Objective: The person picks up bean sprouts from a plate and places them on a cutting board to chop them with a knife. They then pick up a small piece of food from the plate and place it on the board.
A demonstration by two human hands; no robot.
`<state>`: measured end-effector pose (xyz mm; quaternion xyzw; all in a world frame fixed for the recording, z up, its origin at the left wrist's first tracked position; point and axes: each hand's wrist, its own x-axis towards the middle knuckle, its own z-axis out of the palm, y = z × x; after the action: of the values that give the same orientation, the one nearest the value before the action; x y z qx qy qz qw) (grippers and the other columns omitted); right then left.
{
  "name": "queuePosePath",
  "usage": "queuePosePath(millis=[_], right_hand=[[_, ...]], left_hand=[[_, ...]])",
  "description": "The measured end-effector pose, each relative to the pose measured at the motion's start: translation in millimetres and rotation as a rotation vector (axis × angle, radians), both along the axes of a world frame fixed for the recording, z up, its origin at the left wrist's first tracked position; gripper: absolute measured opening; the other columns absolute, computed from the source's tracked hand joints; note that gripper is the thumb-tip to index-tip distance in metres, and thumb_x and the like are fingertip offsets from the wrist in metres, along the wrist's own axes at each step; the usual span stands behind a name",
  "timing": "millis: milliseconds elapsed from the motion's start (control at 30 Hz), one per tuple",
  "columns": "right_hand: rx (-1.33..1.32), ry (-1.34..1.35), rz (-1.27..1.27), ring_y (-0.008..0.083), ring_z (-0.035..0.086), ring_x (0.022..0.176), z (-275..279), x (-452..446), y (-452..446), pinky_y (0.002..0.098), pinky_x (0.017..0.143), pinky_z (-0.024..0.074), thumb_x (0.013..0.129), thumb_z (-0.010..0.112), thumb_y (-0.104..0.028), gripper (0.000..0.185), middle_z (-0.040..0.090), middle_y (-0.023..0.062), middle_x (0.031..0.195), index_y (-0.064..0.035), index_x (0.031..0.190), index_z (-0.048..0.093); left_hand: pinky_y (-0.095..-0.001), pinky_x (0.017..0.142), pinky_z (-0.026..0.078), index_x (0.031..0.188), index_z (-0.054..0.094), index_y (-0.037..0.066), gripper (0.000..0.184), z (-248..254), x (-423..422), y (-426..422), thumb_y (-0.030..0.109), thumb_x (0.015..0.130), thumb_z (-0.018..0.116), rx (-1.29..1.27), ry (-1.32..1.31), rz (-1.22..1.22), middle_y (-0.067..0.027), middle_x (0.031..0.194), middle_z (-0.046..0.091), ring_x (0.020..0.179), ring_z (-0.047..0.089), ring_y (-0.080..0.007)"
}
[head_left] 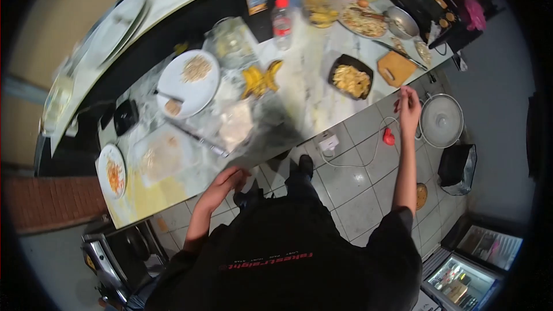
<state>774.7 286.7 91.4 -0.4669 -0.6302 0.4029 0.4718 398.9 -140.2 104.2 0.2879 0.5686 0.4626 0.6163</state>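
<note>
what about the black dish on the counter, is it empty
No, the black dish holds a heap of yellowish pieces.

Through the head camera, I see the bare right hand (408, 109) loosely curled just beside the rectangular orange-brown cutting board (400, 68). The bare left hand (228, 185) is near the front edge of the marbled white table (311, 103). Between them I make out a square black dish (332, 73) of yellowish pieces.
</note>
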Motion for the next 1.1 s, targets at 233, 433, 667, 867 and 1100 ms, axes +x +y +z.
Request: queuePosePath(millis=[233, 433, 667, 867, 1100], right_hand=[[-0.180, -0.129, -0.224, 0.0074, 0.056, 0.070, -98, 164, 355, 0.0260, 0.061, 0.0483, 0.104, 0.064, -0.026, 0.030, 0.066, -0.0025, 0.089, -0.0114, 0.129, 0.069], [-0.016, -0.676, -0.471, 0.0289, 0.074, 0.093, -127, 180, 483, 0.0402, 0.085, 0.0547, 0.088, 0.074, -0.045, 0.056, 0.077, 0.0174, 0.100, -0.0143, 0.135, 0.069], [-0.032, -0.702, -0.410, 0.0343, 0.073, 0.106, -158, 172, 516, 0.0437, 0.092, 0.0550, 0.086, 0.071, -0.044, 0.049, 0.076, 0.0204, 0.109, -0.0146, 0.125, 0.074], [-0.076, -0.989, -0.521, 0.0409, 0.067, 0.114, -146, 167, 519, 0.0475, 0.098, 0.0529, 0.087, 0.070, -0.048, 0.042, 0.069, 0.0204, 0.120, -0.0320, 0.126, 0.071], [0.052, -0.963, -0.489, 0.0429, 0.066, 0.110, -163, 176, 542, 0.0500, 0.095, 0.0527, 0.091, 0.067, -0.031, 0.028, 0.066, 0.0218, 0.112, -0.0219, 0.117, 0.070]], left_hand=[[-0.0236, 0.068, 0.038, 0.120, 0.063, -0.001, 0.031, 15, 49, 90, 0.025, 0.112, 0.048, -0.164, -0.088, 0.081, 0.0020, 0.086, 0.049, 0.075, 0.044, -0.0088], [-0.0239, 0.068, 0.035, 0.120, 0.063, 0.001, 0.032, 17, 71, 125, 0.029, 0.111, 0.050, -0.302, 0.006, 0.076, 0.0029, 0.084, 0.048, 0.076, 0.043, -0.0086], [-0.0242, 0.068, 0.034, 0.121, 0.063, 0.002, 0.032, 20, 87, 140, 0.029, 0.111, 0.050, -0.336, 0.000, 0.155, 0.0038, 0.082, 0.046, 0.074, 0.041, -0.0087], [-0.0246, 0.068, 0.034, 0.124, 0.063, 0.003, 0.030, 13, 89, 146, 0.027, 0.111, 0.050, -0.338, -0.018, 0.178, 0.0033, 0.082, 0.046, 0.074, 0.041, -0.0088], [-0.0240, 0.068, 0.035, 0.124, 0.062, 0.004, 0.029, 8, 102, 140, 0.026, 0.111, 0.050, -0.300, -0.035, 0.209, 0.0026, 0.084, 0.048, 0.074, 0.042, -0.0083]])
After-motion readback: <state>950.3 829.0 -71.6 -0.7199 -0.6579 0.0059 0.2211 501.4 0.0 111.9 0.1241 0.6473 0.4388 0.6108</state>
